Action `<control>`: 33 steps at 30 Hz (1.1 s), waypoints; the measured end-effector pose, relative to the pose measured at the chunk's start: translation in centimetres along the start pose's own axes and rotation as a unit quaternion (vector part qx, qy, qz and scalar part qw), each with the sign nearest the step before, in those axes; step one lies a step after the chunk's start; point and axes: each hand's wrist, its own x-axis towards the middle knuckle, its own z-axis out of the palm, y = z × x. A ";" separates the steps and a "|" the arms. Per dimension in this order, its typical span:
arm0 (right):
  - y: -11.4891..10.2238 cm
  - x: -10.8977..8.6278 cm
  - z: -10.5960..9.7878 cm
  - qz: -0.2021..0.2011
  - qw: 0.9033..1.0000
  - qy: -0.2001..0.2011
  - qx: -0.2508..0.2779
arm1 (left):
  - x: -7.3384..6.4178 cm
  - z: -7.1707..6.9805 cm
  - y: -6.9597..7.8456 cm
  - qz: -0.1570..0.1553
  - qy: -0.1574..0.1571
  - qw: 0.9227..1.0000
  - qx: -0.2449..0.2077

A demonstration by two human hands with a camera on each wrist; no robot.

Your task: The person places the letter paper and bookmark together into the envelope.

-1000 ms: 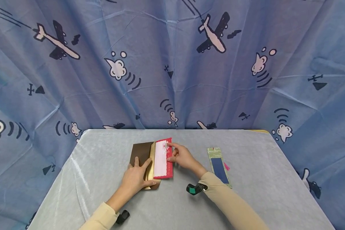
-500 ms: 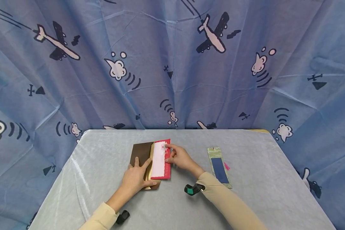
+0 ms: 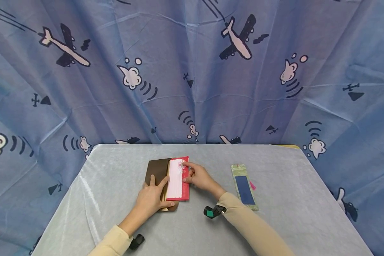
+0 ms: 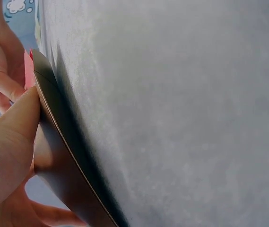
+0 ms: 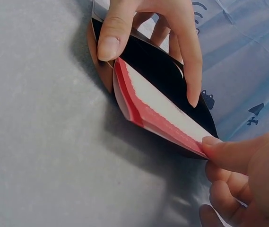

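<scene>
A brown envelope [image 3: 156, 168] with a gold strip along its right side lies on the table, left of centre. My left hand [image 3: 149, 196] presses on it with fingers spread, the thumb at its lower right corner. In the right wrist view, the envelope's mouth gapes, dark inside, between the left thumb [image 5: 109, 45] and index finger. My right hand [image 3: 201, 176] pinches the right edge of a red card [image 3: 186, 192] with a white scalloped panel. The card's left edge lies at the envelope's mouth; how far it reaches inside is hidden.
To the right lies a green strip [image 3: 251, 206] with a dark blue panel [image 3: 244, 189] and a pink tassel [image 3: 252, 185]. A pale grey cloth [image 3: 115, 177] covers the table. Behind its far edge hangs a blue curtain [image 3: 166, 106] printed with planes.
My right hand has moved slightly left and toward me with the red card, which now covers more of the gold strip. The left hand and envelope stay put.
</scene>
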 end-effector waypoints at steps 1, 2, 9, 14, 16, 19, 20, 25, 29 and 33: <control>0.0 0.0 0.1 0.001 1.000 0.000 -0.001 | 0.0 0.0 0.0 0.000 0.000 1.000 -0.001; -0.1 0.1 0.1 0.003 1.000 -0.001 -0.002 | 0.0 0.0 0.0 0.000 0.000 1.000 -0.001; -0.2 0.3 0.6 -0.004 1.000 -0.005 -0.014 | 0.0 0.0 0.0 0.000 0.006 1.000 -0.004; -0.1 0.5 0.9 -0.012 1.000 -0.006 -0.022 | 0.0 -0.1 0.1 0.003 0.011 1.000 0.000; -0.1 0.5 1.0 -0.012 1.000 -0.007 -0.027 | 0.0 -0.1 0.0 0.003 0.012 1.000 0.000; -0.1 0.6 1.2 -0.009 0.999 -0.007 -0.035 | 0.0 -0.1 0.0 0.002 0.013 1.000 -0.004; -0.1 0.6 1.2 -0.009 0.999 -0.006 -0.039 | 0.0 -0.1 0.0 0.002 0.012 1.000 -0.004; -0.1 0.7 1.4 -0.016 0.998 -0.004 -0.059 | -0.1 -0.1 0.0 0.004 0.014 1.000 -0.003; -0.1 0.8 1.5 -0.027 0.997 -0.002 -0.068 | -0.1 -0.1 0.0 0.007 0.017 1.000 -0.003; -0.2 1.0 1.6 -0.034 0.996 -0.003 -0.082 | -0.1 -0.1 0.0 0.007 0.019 1.000 -0.001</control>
